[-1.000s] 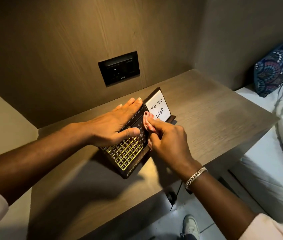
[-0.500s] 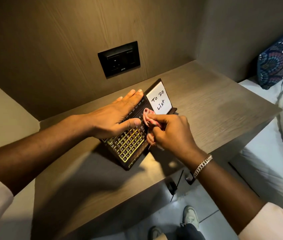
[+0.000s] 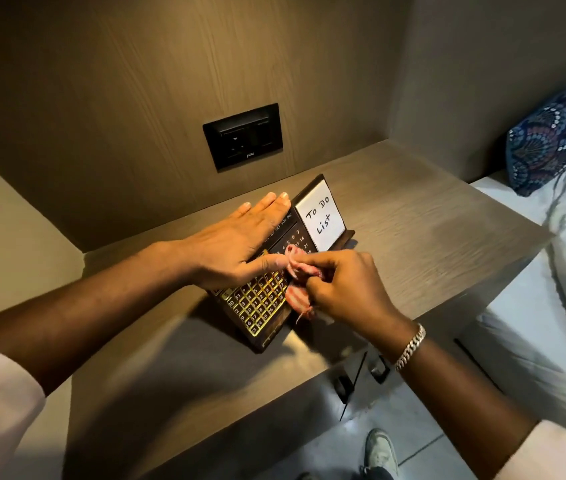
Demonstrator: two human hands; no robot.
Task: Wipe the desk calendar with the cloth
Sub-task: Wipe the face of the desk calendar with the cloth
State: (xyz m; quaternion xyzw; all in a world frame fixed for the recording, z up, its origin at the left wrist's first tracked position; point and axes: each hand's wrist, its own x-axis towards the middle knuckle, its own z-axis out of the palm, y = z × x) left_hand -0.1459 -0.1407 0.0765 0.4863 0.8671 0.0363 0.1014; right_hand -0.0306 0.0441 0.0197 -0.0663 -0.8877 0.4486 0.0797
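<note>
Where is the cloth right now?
In the head view, the cloth is bunched in the right hand, pressed against the desk calendar just below its "To Do List" card.

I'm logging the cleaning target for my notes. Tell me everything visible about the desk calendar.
The desk calendar is a dark, wood-look stand leaning back on the wooden desk. Its face carries a gold-lit grid of numbered date tiles under a row of month labels. A white card handwritten "To Do List" sits at its far end. The left hand lies flat over its top edge, and the right hand presses a red-and-white cloth against the face.
</note>
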